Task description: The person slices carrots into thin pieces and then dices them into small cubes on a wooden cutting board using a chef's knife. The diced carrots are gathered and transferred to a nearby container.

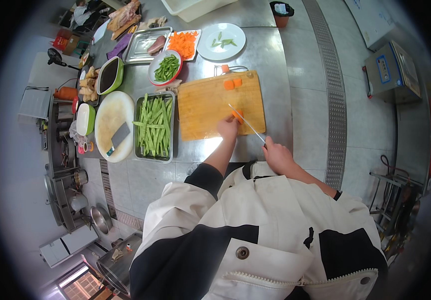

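On a wooden cutting board (208, 101), my left hand (228, 128) grips a piece of carrot (238, 116) near the board's front edge. My right hand (278, 153) is closed around the handle of a kitchen knife (251, 127), its blade seen nearly edge-on. The blade crosses over the carrot piece, close to my left fingertips; how deep it sits cannot be told. Two more cut carrot chunks (232, 83) lie near the board's far right corner. Just beyond the far edge is a smaller carrot piece (225, 68), by a peeler-like wire tool (238, 68).
Left of the board are a metal tray of green bean pods (154, 127) and a round chopping board (107, 108) bearing a cleaver (120, 135). Farther back stand a bowl of cut green peppers (166, 69), a plate of shredded carrot (182, 44) and a white plate (221, 52).
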`<action>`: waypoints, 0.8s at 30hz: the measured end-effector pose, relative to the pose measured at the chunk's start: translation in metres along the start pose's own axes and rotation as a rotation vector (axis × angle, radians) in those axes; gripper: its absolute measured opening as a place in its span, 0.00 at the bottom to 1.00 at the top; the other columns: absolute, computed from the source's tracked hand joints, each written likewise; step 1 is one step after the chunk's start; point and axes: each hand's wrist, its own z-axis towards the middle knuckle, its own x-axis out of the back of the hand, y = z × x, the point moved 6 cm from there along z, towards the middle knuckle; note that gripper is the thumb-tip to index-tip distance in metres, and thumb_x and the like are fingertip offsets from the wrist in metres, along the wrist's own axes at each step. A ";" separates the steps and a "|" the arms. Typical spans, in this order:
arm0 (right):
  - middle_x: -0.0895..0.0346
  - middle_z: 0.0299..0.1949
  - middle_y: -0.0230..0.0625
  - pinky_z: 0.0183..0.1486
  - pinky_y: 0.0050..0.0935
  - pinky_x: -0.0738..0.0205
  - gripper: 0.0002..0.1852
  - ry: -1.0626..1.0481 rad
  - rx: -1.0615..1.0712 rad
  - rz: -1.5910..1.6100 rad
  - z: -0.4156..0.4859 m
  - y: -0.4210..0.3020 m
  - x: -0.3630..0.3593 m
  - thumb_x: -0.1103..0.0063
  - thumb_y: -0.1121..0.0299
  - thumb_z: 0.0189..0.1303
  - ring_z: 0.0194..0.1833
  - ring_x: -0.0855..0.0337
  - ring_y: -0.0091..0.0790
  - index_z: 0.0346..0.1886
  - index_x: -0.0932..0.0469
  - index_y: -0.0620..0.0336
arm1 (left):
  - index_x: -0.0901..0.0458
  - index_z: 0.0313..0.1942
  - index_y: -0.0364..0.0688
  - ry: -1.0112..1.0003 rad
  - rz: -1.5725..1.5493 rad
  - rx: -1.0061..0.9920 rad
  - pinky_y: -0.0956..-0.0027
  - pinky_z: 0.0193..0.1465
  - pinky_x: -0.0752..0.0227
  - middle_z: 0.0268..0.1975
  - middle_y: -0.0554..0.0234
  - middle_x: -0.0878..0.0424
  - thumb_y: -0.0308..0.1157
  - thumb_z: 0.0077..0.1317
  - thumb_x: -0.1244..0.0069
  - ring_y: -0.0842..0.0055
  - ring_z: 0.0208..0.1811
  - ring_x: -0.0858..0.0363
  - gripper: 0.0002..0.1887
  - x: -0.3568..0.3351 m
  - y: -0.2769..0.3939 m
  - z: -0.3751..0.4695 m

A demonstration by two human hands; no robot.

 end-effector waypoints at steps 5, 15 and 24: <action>0.16 0.32 0.57 0.39 0.64 0.21 0.15 0.016 0.016 -0.008 0.006 -0.003 -0.002 0.47 0.59 0.76 0.36 0.15 0.67 0.48 0.34 0.62 | 0.08 0.49 0.36 -0.038 -0.100 0.037 0.70 0.41 0.19 0.36 0.55 0.06 0.36 0.60 0.34 0.75 0.35 0.10 0.19 0.001 0.005 -0.006; 0.15 0.32 0.56 0.40 0.64 0.21 0.15 -0.008 0.021 0.021 0.018 -0.001 -0.008 0.48 0.60 0.76 0.37 0.14 0.67 0.49 0.34 0.62 | 0.08 0.50 0.36 -0.050 -0.104 0.070 0.71 0.43 0.18 0.38 0.55 0.07 0.35 0.61 0.33 0.75 0.36 0.09 0.19 -0.001 -0.001 -0.002; 0.16 0.30 0.56 0.38 0.62 0.20 0.15 0.031 0.051 0.029 0.039 0.009 -0.032 0.46 0.59 0.76 0.35 0.14 0.65 0.49 0.34 0.61 | 0.13 0.54 0.30 -0.070 -0.010 0.019 0.70 0.38 0.17 0.39 0.50 0.07 0.26 0.66 0.39 0.72 0.33 0.08 0.17 0.003 0.021 -0.012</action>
